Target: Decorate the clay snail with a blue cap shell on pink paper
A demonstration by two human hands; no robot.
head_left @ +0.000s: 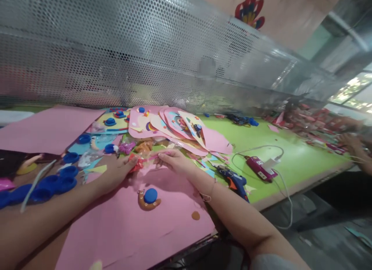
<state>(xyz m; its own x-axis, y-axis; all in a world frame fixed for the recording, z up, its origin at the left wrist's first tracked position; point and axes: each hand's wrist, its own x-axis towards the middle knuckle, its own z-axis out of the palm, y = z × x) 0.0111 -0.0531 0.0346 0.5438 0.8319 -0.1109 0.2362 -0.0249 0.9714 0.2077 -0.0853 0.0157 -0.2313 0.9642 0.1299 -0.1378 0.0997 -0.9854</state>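
Note:
A large pink sheet [122,231] lies at the table's front edge, bearing a brown curved piece with a blue round top [150,196] and a small brown disc [195,215]. Beyond these pieces, my left hand [123,169] is closed on a red soft lump [136,162], blurred at the fingertips. Close to its right, my right hand [172,160] pinches something thin and pink [151,157]. Orange [144,147] and purple [127,147] lumps in clear wrap sit just behind the hands.
Decorated pink cutouts [180,124] are piled behind. Blue cups [52,183] stand left. A glue gun [236,181] and purple power strip [260,168] with cables lie right on the green table [252,138]. Another person's hand [350,144] is at far right. Perforated metal panel [162,49] stands behind.

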